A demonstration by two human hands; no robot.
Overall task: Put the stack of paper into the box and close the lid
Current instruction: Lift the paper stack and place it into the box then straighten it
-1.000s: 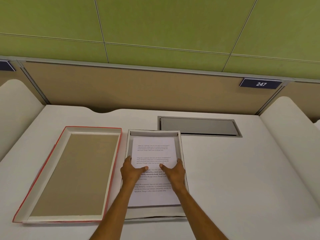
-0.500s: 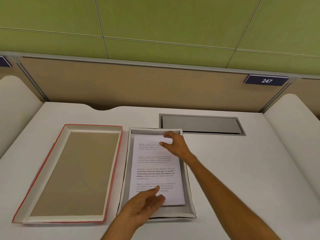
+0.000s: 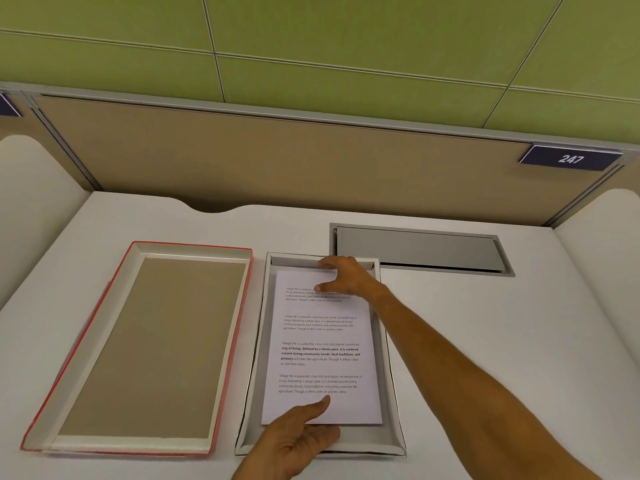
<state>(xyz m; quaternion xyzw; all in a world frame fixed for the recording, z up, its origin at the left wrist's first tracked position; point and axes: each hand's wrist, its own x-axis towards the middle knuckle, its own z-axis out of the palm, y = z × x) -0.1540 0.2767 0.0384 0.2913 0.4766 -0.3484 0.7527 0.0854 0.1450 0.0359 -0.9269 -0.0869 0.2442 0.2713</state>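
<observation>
While a matte white desk (image 3: 485, 341) with rounded side wings fills the lower view, a tan fabric partition (image 3: 277, 157) and green wall panels (image 3: 311, 36) rise behind it, with a dark number plate reading 247 (image 3: 570, 159) at the right. A brushed grey metal cable hatch (image 3: 420, 249) is set flush in the desk. At the left lies the shallow rectangular lid (image 3: 145, 344), red outside with a brown card interior, turned upside down. Just beside it sits the white cardboard box (image 3: 258, 358), and the stack of smooth white printed paper (image 3: 323, 358) lies flat inside it. The left hand (image 3: 298, 441) rests spread, fingers extended, on the stack's near edge; the right hand (image 3: 346, 277), fingers loosely open, presses the far edge.
</observation>
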